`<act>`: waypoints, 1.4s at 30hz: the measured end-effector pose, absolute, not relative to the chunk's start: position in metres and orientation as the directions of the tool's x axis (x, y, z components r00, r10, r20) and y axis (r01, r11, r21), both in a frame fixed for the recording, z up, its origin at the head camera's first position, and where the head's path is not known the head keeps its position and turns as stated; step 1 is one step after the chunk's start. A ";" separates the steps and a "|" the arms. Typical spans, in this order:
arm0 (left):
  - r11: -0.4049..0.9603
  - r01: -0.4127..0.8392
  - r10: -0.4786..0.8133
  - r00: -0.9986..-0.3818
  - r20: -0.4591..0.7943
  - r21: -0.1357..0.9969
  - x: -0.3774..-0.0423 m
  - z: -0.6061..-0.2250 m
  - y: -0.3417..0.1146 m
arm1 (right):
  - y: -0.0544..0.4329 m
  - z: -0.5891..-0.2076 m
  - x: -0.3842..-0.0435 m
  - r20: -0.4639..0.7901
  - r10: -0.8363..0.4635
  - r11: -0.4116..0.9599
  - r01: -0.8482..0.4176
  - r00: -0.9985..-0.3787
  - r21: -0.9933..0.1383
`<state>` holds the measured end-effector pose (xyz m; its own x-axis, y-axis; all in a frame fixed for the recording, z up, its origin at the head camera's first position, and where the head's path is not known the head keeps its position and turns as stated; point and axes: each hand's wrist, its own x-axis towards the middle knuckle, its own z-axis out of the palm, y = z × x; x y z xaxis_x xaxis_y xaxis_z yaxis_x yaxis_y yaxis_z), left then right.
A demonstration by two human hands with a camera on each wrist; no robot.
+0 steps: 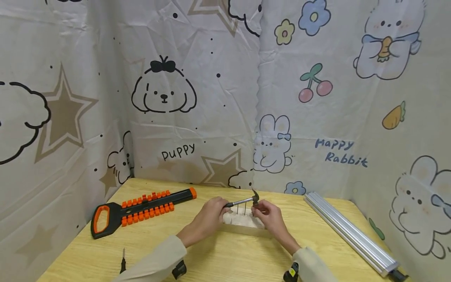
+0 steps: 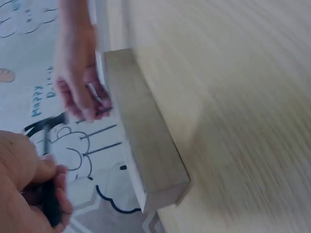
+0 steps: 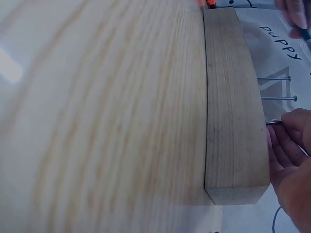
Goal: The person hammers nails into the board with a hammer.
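Left hand (image 1: 210,211) grips the claw hammer (image 1: 243,202) by its handle, hammer head near the right fingertips. Right hand (image 1: 273,217) pinches a nail (image 3: 273,123) atop the wooden block (image 1: 246,230), beside two upright nails (image 3: 279,98).

Wooden block (image 3: 235,104) — matt, grained; nails (image 3: 278,98) — smooth metal.

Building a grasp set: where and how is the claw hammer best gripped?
Likely the dark handle grip, from the person's left: it ends the slim shaft on that side, while the hammer head lies toward the right hand.
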<state>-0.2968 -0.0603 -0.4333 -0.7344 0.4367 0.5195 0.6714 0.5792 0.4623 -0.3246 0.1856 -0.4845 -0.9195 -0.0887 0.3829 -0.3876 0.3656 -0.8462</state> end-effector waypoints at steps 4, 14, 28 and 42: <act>0.589 0.689 0.418 -0.707 0.570 0.423 -0.297 -0.433 -0.059 | 0.184 -0.484 -0.324 0.376 -0.091 0.370 -0.382 -0.922 -0.847; 0.586 0.682 0.405 -0.715 0.570 0.438 -0.296 -0.429 -0.057 | 0.184 -0.482 -0.327 0.373 -0.095 0.396 -0.379 -0.923 -0.836; 0.573 0.634 0.431 -0.772 0.467 0.519 -0.301 -0.430 -0.060 | 0.186 -0.480 -0.326 0.397 -0.076 0.400 -0.392 -0.915 -0.828; 0.560 0.636 0.378 -0.766 0.520 0.530 -0.293 -0.443 -0.055 | 0.189 -0.486 -0.323 0.323 -0.078 0.368 -0.328 -0.943 -0.870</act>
<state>-0.2930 -0.0548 -0.4434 -0.7659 0.3777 0.5204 0.6365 0.5601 0.5303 -0.3227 0.1887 -0.4856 -0.9432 -0.0780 0.3230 -0.3284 0.3677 -0.8700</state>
